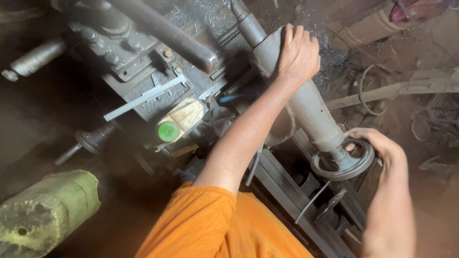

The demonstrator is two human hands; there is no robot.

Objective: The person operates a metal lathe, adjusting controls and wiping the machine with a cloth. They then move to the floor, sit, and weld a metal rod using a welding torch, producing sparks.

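Observation:
My left hand (pixel 299 52) lies over the upper end of a grey cylindrical tailstock body (pixel 311 105) on a grimy lathe, fingers curled around it. At the lower end of that body, the fingers of my right hand (pixel 377 145) wrap the rim of a round metal handwheel (pixel 342 165). My orange sleeve (pixel 215 224) fills the bottom middle.
A pale plastic bottle with a green cap (pixel 179 122) lies on the machine beside a flat metal strip (pixel 143 98). A dark thick bar (pixel 162 28) crosses the top. A yellow-green cover (pixel 43 210) sits bottom left. Bed rails (pixel 287 191) run diagonally; scrap and a wire loop (pixel 370 91) lie at right.

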